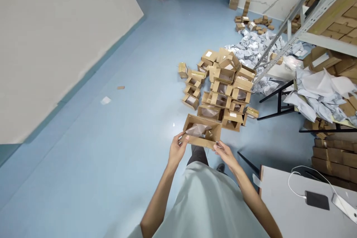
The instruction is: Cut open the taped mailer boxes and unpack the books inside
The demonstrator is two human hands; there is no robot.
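I hold a small open cardboard box (202,131) out in front of me over the blue floor. Inside it lies a clear plastic bag (196,130) with something brown in it. My left hand (177,151) grips the box's near left corner, fingers closed on the edge. My right hand (224,153) pinches the near right corner. Just beyond the box, a pile of similar open cardboard boxes (223,85) lies on the floor.
Crumpled grey plastic bags (255,50) are heaped behind the pile. A metal shelf rack (312,18) with stacked cartons stands at right. A grey table (292,208) at lower right carries a phone (317,200) on a white cable. More boxes (245,16) lie by the far wall.
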